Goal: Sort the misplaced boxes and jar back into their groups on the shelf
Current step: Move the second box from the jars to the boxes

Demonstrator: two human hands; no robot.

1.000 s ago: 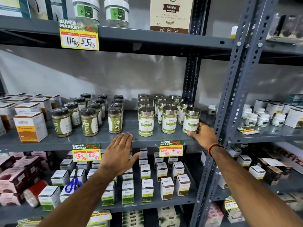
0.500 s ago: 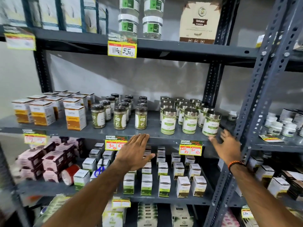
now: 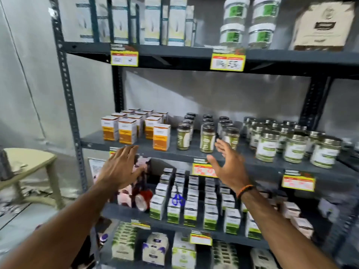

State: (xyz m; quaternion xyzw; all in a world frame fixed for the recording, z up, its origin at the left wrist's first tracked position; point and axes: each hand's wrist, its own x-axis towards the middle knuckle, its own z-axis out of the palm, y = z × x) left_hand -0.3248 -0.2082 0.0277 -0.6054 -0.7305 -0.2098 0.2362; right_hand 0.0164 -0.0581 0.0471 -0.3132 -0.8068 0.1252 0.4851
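On the middle shelf (image 3: pixel 97 139) stand orange-and-white boxes (image 3: pixel 127 131) at the left, dark-lidded green jars (image 3: pixel 207 137) in the middle and silver-lidded jars (image 3: pixel 295 147) at the right. One orange box (image 3: pixel 161 137) stands apart, nearest the dark-lidded jars. My left hand (image 3: pixel 121 167) is open, fingers spread, in front of the shelf edge below the orange boxes. My right hand (image 3: pixel 227 165) is open too, in front of the dark-lidded jars, holding nothing. The shelf below holds rows of green-and-white boxes (image 3: pixel 191 199), pink boxes (image 3: pixel 126 197) and a red jar lying on its side (image 3: pixel 144 198).
Blue scissors (image 3: pixel 177 199) lie among the green-and-white boxes. Yellow price tags (image 3: pixel 228 62) hang from the shelf edges. The top shelf carries tall white boxes (image 3: pixel 153 20), clear tubs (image 3: pixel 246 22) and a beige box (image 3: pixel 322 26). A pale stool (image 3: pixel 29 164) stands at the left, beside the rack.
The view has swung left, bringing the rack's left post and the stool into sight. Both hands have moved left along the shelf front; the right hand left the silver-lidded jars.
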